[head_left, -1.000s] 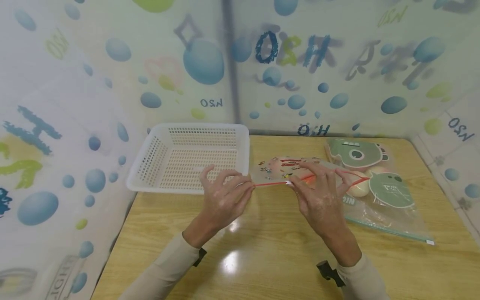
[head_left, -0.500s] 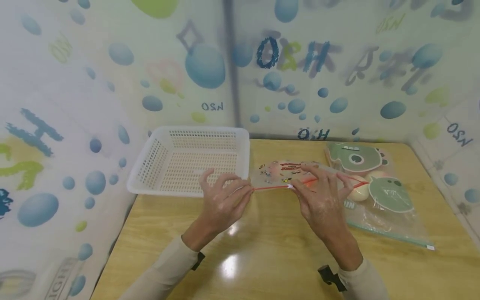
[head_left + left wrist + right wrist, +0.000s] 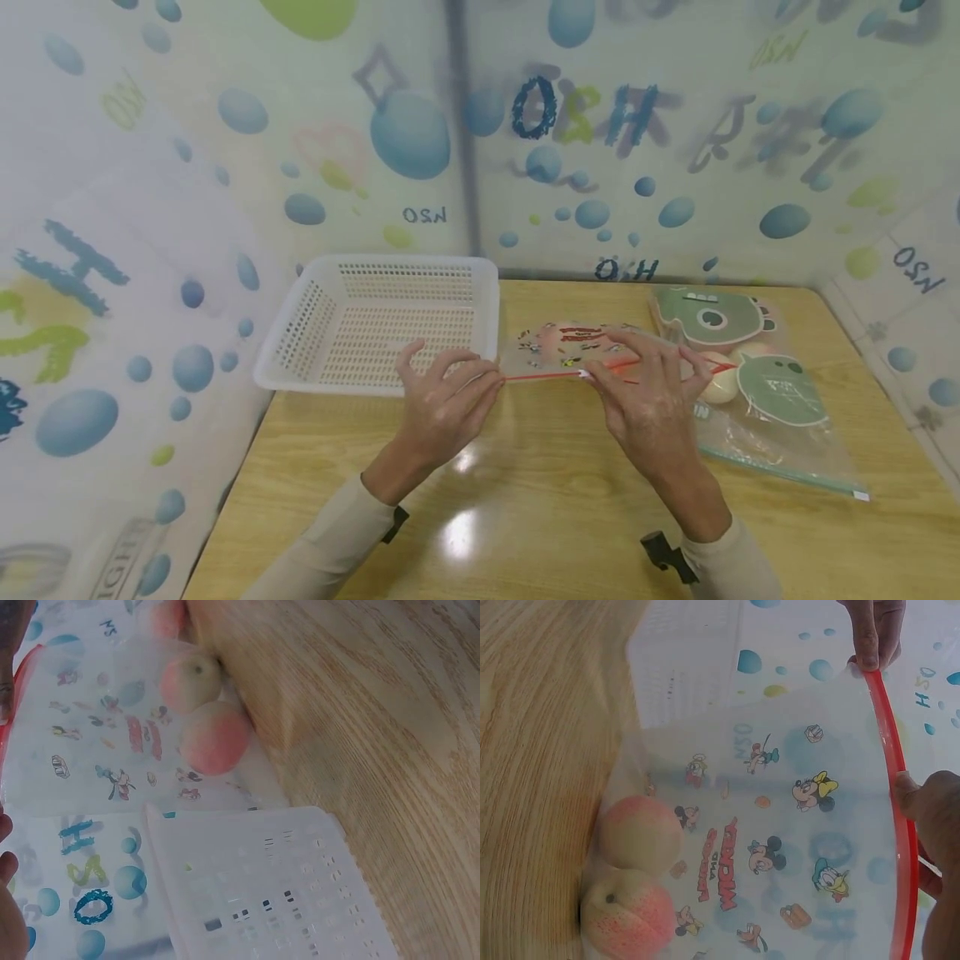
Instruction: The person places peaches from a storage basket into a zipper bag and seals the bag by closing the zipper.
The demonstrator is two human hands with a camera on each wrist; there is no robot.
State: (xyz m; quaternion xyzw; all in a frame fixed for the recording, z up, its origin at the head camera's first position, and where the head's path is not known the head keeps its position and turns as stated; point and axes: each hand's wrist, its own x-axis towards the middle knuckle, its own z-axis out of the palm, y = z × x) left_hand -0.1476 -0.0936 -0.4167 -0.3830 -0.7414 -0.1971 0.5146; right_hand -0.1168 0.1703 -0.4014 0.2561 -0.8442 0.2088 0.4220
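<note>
In the head view, a clear zip bag (image 3: 536, 354) with a red zip strip and cartoon prints is held upright between both hands. My left hand (image 3: 446, 404) pinches the strip's left end between thumb and fingers. At the white slider (image 3: 584, 374), my right hand (image 3: 651, 412) pinches the strip with thumb and fingertips. To the slider's left the strip is one line; right of the hand its two red edges spread apart. Peaches with pink blush, among them one peach (image 3: 640, 834), lie at the bag's bottom in the right wrist view.
A white perforated basket (image 3: 491, 325) stands left of the bag on the wooden table (image 3: 540, 517). At the right lies another clear zip bag (image 3: 787, 454) with a teal strip and green animal prints, pale round fruit (image 3: 722, 379) inside. A patterned wall covering rises behind the table.
The right hand and the white slider have shifted slightly right along the red strip. The left hand keeps its pinch at the strip's end. The head view has tilted a little.
</note>
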